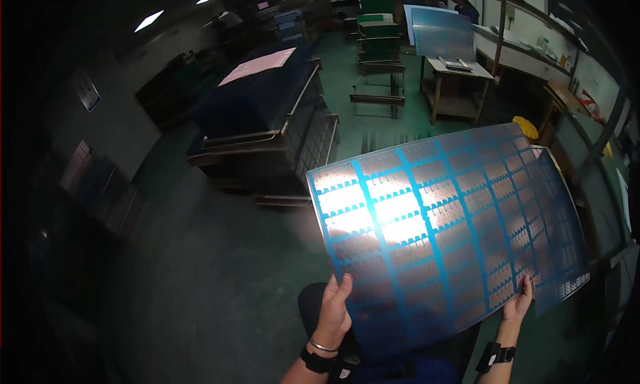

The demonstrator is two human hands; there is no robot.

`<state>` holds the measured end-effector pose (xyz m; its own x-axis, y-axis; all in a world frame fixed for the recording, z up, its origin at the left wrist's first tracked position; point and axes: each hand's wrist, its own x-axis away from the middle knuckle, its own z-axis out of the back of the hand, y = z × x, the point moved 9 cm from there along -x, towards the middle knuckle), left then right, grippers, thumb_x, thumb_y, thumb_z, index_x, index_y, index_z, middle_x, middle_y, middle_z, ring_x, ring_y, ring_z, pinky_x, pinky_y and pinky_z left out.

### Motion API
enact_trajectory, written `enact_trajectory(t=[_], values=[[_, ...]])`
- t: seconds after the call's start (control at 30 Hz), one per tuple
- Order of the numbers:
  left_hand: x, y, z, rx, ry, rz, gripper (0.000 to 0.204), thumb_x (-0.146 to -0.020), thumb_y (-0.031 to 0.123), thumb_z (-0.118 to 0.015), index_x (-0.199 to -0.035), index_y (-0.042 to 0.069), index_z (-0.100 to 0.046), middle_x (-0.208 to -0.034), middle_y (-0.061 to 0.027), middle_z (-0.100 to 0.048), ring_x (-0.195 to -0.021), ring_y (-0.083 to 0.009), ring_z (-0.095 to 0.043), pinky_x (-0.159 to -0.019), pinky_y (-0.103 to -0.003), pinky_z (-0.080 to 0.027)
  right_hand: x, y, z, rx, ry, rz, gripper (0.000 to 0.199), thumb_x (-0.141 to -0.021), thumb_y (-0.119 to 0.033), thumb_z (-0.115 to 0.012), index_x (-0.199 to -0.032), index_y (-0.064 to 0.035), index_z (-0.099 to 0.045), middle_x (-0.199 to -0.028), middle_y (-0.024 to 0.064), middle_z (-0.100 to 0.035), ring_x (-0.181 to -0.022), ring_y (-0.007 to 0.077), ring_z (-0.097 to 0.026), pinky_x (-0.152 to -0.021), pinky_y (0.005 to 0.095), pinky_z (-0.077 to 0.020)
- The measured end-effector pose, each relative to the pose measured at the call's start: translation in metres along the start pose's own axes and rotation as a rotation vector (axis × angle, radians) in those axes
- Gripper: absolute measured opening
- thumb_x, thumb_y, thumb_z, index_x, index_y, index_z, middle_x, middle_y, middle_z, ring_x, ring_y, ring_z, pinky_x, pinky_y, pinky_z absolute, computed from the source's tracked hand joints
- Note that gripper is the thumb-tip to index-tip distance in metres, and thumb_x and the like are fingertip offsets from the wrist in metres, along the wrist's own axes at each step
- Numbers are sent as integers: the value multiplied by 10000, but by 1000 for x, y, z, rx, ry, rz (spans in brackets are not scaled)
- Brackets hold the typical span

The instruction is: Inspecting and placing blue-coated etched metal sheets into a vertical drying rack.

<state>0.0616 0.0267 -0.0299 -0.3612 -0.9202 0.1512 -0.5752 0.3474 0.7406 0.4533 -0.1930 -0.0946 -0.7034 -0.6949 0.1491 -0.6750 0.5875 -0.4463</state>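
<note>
The left hand [333,311] and right hand [519,303] each grip the lower edge of a large blue patterned sheet [440,231], fingers closed over its rim, holding it tilted above the green floor [200,284]. The sheet hides most of what lies below it. Up and left of the sheet stands a loaded metal cart [267,117] topped by a pink sheet [257,66]; directly above the sheet, farther off, stands a wooden table [457,84] with another blue panel [441,31] behind it.
</note>
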Motion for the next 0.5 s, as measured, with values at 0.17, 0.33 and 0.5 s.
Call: enact_trajectory(t=[0.17,0.33,0.5], values=[[1,19,0,-115,-9,-20,244,-922,168,-527,-1135,47,-523,-992,18,-554,-922,-81,-510,-850,-241,-396,8,-67,87,66,129,167,158,-907,-185,-536,-917,-61,-633,-938,31,-657,-882,159,-621,-784,362,-519],[-6,28,9,-223,23,-28,135,-901,189,-563,-995,93,-574,-817,74,-536,-703,-15,-484,-628,-155,-397,33,-108,111,131,254,349,124,-897,-173,-565,-866,-81,-643,-835,-11,-656,-786,94,-626,-700,272,-519],[-8,47,22,-211,62,-96,205,-917,188,-523,-1050,37,-564,-823,53,-548,-661,-13,-474,-571,-151,-384,55,-107,93,231,309,476,99,-882,-135,-581,-884,-58,-643,-850,23,-662,-816,104,-628,-748,223,-506]])
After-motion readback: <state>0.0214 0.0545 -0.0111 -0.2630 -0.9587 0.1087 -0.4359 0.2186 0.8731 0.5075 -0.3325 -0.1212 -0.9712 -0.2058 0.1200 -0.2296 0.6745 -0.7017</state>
